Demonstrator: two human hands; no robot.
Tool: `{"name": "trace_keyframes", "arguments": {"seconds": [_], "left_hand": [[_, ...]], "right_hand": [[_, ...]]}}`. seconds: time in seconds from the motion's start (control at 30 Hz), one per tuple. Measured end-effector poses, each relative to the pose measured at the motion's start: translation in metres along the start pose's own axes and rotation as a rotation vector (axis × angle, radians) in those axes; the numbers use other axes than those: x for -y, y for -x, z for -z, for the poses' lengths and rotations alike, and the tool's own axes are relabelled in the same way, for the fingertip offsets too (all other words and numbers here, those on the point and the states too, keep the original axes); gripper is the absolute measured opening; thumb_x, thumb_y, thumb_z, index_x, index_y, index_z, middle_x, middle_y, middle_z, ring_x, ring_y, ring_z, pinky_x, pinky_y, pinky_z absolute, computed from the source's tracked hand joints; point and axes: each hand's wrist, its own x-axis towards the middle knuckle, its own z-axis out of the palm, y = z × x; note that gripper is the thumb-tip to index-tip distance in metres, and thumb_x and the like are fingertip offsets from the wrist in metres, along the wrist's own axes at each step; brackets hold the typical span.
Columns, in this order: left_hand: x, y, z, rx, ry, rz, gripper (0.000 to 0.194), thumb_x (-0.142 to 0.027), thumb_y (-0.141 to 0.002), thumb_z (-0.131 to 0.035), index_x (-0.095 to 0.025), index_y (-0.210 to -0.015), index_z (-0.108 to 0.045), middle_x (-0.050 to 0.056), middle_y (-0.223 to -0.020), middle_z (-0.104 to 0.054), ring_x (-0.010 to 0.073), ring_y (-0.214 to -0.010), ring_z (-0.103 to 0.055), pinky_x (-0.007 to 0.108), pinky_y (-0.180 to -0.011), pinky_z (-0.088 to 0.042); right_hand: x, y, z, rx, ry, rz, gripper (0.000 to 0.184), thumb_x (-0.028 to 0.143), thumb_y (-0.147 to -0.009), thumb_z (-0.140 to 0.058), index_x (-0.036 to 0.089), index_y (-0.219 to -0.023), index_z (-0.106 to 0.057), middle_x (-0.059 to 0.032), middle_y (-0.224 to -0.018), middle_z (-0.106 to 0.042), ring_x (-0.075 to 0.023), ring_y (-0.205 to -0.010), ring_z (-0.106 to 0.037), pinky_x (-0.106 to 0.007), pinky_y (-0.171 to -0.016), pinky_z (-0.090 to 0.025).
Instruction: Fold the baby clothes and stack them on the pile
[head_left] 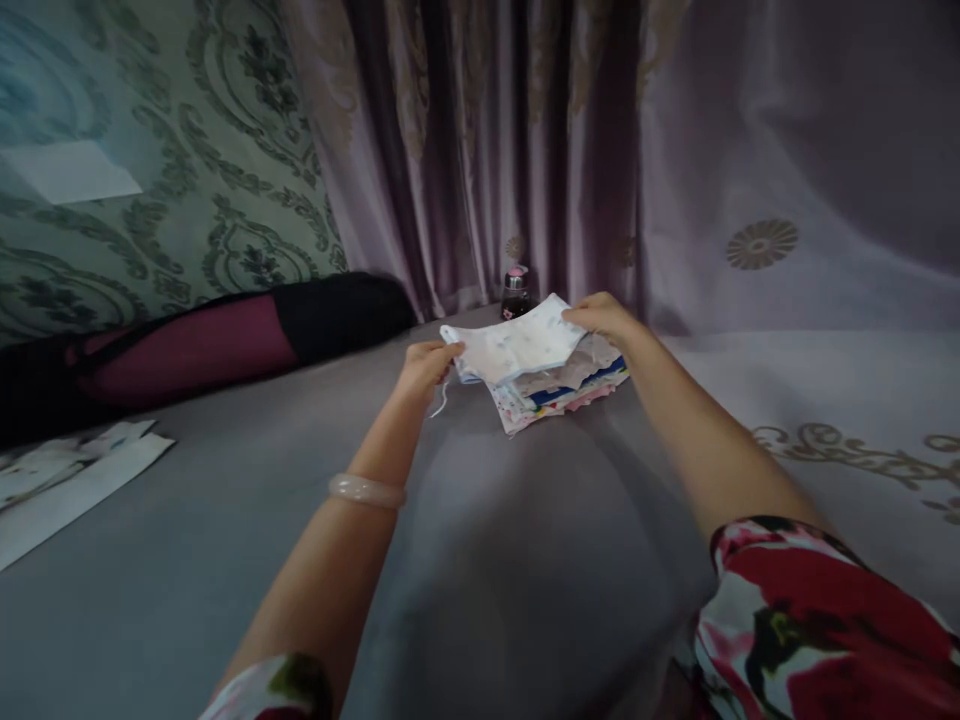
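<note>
The white cloth looks light and soft, thin enough to sag or fold wherever it is not supported, so it should need only a gentle pinch. It seems neither slippery nor fragile, though a single-handed hold would probably let it droop. The best places to take hold are the two ends, by the edge, with thumb on top and fingers beneath.

It lies directly between the hands, drawn out from one to the other. The left hand pinches its left end, and the right hand pinches its upper right corner. A thin white string hangs just below the left hand; it could snag, as a judgement.

Below the cloth and between the hands, nearer the right, is a pile of patterned cloths on the grey sheet; whether the white cloth touches it, I cannot tell. Beyond the hands, behind the cloth, stands a bottle. Well to the left of the left hand lie some pale pieces
</note>
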Motion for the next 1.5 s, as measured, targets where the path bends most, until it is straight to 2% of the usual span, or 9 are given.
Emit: {"name": "trace_keyframes", "arguments": {"seconds": [0.13,0.27,0.6,0.73,0.9,1.07,1.17,1.3,1.5], "left_hand": [[0.006,-0.014,-0.053,0.080,0.084,0.043,0.024,-0.023,-0.072,-0.067,-0.015,-0.055,-0.053,-0.006,-0.043,-0.041,0.0041,-0.038,-0.029,0.021,-0.041,-0.018],[0.018,-0.023,-0.086,0.115,0.081,0.065,0.030,-0.028,-0.074,-0.069,-0.016,-0.053,-0.051,-0.006,-0.042,-0.038,0.0037,-0.037,-0.026,0.021,-0.041,-0.017],[0.034,-0.025,-0.115,0.165,0.096,0.153,0.030,-0.027,-0.077,-0.068,-0.016,-0.055,-0.051,-0.007,-0.041,-0.038,0.0040,-0.037,-0.027,0.021,-0.040,-0.018],[0.042,-0.025,-0.113,0.178,0.045,0.153,0.032,-0.027,-0.078,-0.068,-0.017,-0.053,-0.050,-0.007,-0.039,-0.037,0.0041,-0.036,-0.025,0.021,-0.039,-0.015],[0.053,-0.027,-0.105,0.215,-0.067,0.063,0.034,-0.033,-0.076,-0.070,-0.015,-0.052,-0.055,-0.001,-0.047,-0.054,0.0037,-0.038,-0.025,0.022,-0.040,-0.017],[0.063,-0.031,-0.093,0.196,-0.157,-0.063,0.029,-0.032,-0.076,-0.067,-0.014,-0.053,-0.061,-0.001,-0.048,-0.055,0.0061,-0.043,-0.034,0.022,-0.045,-0.023],[0.067,-0.029,-0.081,0.251,-0.135,-0.033,0.022,-0.028,-0.074,-0.068,-0.015,-0.057,-0.063,-0.001,-0.049,-0.056,0.0063,-0.044,-0.036,0.022,-0.047,-0.024],[0.076,-0.025,-0.059,0.260,-0.148,0.001,0.015,-0.021,-0.071,-0.068,-0.015,-0.059,-0.063,-0.002,-0.052,-0.057,0.0058,-0.044,-0.037,0.022,-0.047,-0.026],[0.097,-0.036,-0.022,0.124,-0.211,0.039,0.009,-0.020,-0.074,-0.066,-0.012,-0.078,-0.066,0.004,-0.064,-0.063,0.0099,-0.051,-0.051,0.022,-0.049,-0.034]], "right_hand": [[-0.030,-0.027,0.020,-0.025,0.169,-0.087,0.024,0.027,-0.083,-0.055,0.012,-0.089,-0.073,-0.0108,-0.082,-0.070,-0.0210,-0.081,-0.064,-0.028,-0.069,-0.047],[-0.050,-0.045,0.023,-0.041,0.285,-0.116,0.027,0.029,-0.085,-0.054,0.013,-0.096,-0.073,-0.0140,-0.098,-0.071,-0.0246,-0.094,-0.064,-0.032,-0.078,-0.048],[-0.075,-0.063,0.017,-0.007,0.373,-0.185,0.032,0.030,-0.088,-0.053,0.010,-0.108,-0.070,-0.0187,-0.111,-0.068,-0.0285,-0.108,-0.063,-0.037,-0.087,-0.049],[-0.080,-0.061,0.009,0.001,0.403,-0.205,0.037,0.029,-0.090,-0.052,0.008,-0.117,-0.066,-0.0216,-0.122,-0.064,-0.0293,-0.115,-0.060,-0.038,-0.092,-0.048],[-0.089,-0.050,-0.004,0.026,0.480,-0.230,0.039,0.026,-0.092,-0.049,0.006,-0.121,-0.064,-0.0244,-0.126,-0.060,-0.0314,-0.117,-0.058,-0.040,-0.094,-0.046],[-0.079,-0.035,-0.024,-0.080,0.576,-0.021,0.041,0.024,-0.092,-0.045,0.005,-0.126,-0.057,-0.0249,-0.129,-0.056,-0.0326,-0.122,-0.052,-0.042,-0.099,-0.040],[-0.069,-0.030,-0.038,0.004,0.497,0.108,0.047,0.037,-0.097,-0.033,0.010,-0.129,-0.055,-0.0201,-0.136,-0.053,-0.0313,-0.128,-0.046,-0.045,-0.105,-0.035],[-0.069,-0.030,-0.050,0.147,0.423,0.081,0.058,0.039,-0.100,-0.014,0.013,-0.128,-0.057,-0.0175,-0.140,-0.052,-0.0304,-0.131,-0.044,-0.050,-0.108,-0.031],[-0.061,-0.028,-0.051,0.108,0.441,0.092,0.054,0.039,-0.099,-0.020,0.012,-0.133,-0.053,-0.0184,-0.145,-0.046,-0.0305,-0.136,-0.038,-0.055,-0.111,-0.025]]}}
